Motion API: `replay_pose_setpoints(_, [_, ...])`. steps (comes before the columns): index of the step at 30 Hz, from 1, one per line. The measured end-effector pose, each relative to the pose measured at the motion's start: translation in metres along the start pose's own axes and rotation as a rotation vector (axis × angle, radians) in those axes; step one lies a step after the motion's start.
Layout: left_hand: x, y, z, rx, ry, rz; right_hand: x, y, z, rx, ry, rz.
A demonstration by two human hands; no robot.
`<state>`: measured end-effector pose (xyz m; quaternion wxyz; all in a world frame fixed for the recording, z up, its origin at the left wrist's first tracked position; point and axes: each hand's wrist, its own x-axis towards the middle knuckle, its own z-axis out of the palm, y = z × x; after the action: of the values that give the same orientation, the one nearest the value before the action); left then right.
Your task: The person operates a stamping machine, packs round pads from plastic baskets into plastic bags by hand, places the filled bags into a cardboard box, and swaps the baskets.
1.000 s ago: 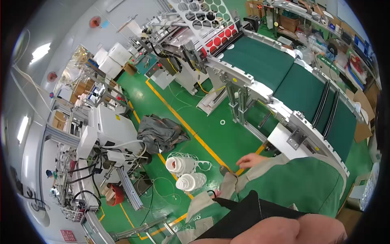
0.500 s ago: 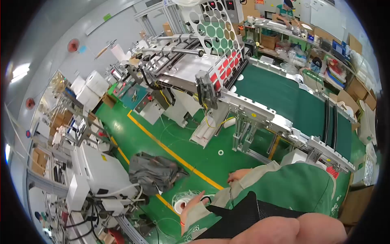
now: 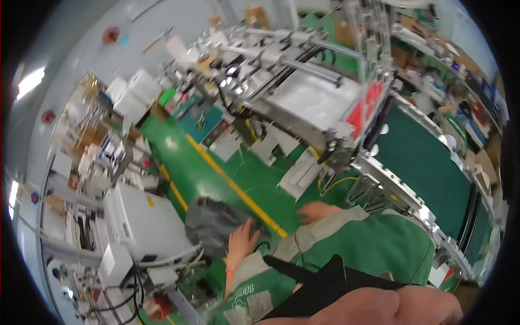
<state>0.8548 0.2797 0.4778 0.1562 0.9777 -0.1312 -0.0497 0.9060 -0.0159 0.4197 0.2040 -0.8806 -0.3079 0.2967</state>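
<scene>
My left hand (image 3: 242, 244) is stretched out over the floor with its fingers spread, holding nothing. In the view it overlaps the edge of a dark grey cloth or plastic bundle (image 3: 208, 225); I cannot tell whether they touch. My right hand (image 3: 316, 212) is in front of the machine, smeared by motion, and its finger position is unclear. No object shows in it. Beyond it stands a machine with metal rollers (image 3: 311, 70) and a white sheet bed (image 3: 317, 100). A green conveyor belt (image 3: 422, 160) runs off to the right, with white round discs at its edge.
A yellow floor line (image 3: 233, 181) crosses the green floor (image 3: 179, 151). To the left is a white cabinet (image 3: 146, 222) with hoses and cables. A low white metal part (image 3: 299, 176) juts from under the machine. Cluttered shelves (image 3: 433, 59) stand at the far right.
The view has turned, shifting the machine and conveyor rightward. My left hand has risen in view from beside the white roll to the grey bundle. My right hand is higher and blurred.
</scene>
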Motion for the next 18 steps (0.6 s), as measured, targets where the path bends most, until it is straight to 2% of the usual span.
replay_pose_setpoints(1, [0.009,-0.002,-0.003,0.016,-0.006,0.027,0.011,-0.001,-0.008,-0.079,-0.006,0.053])
replay_pose_setpoints(2, [0.018,-0.008,-0.007,-0.106,-0.081,0.116,0.023,0.000,-0.013,-0.073,-0.061,0.031])
replay_pose_setpoints(3, [0.018,-0.012,-0.015,-0.135,-0.100,0.065,0.034,0.002,-0.016,-0.096,-0.068,0.023])
replay_pose_setpoints(5, [0.025,-0.013,-0.043,-0.720,-0.468,0.146,0.051,0.004,-0.023,-0.141,-0.098,0.004])
replay_pose_setpoints(6, [0.034,-0.035,-0.028,-0.781,-0.596,0.092,0.063,0.002,-0.027,-0.021,-0.094,-0.036])
replay_pose_setpoints(7, [0.041,-0.046,-0.029,-0.786,-0.607,0.089,0.074,0.000,-0.028,0.113,-0.074,-0.063])
replay_pose_setpoints(9, [0.060,-0.061,-0.044,-0.575,-0.612,0.019,0.095,0.000,-0.034,0.134,-0.052,-0.059])
replay_pose_setpoints(11, [0.072,-0.074,-0.067,-0.486,-0.405,-0.018,0.116,-0.005,-0.048,0.142,-0.044,-0.069])
replay_pose_setpoints(13, [0.096,-0.116,-0.063,-0.415,-0.374,0.007,0.136,-0.021,-0.084,0.218,0.195,-0.135])
replay_pose_setpoints(14, [0.109,-0.138,-0.063,-0.413,-0.374,0.005,0.149,-0.027,-0.098,0.220,0.195,-0.136])
replay_pose_setpoints(16, [0.139,-0.177,-0.066,-0.383,-0.421,0.082,0.169,-0.032,-0.129,0.316,0.424,0.003])
replay_pose_setpoints(18, [0.164,-0.207,-0.073,-0.379,-0.397,0.112,0.180,-0.044,-0.167,0.309,0.561,0.018])
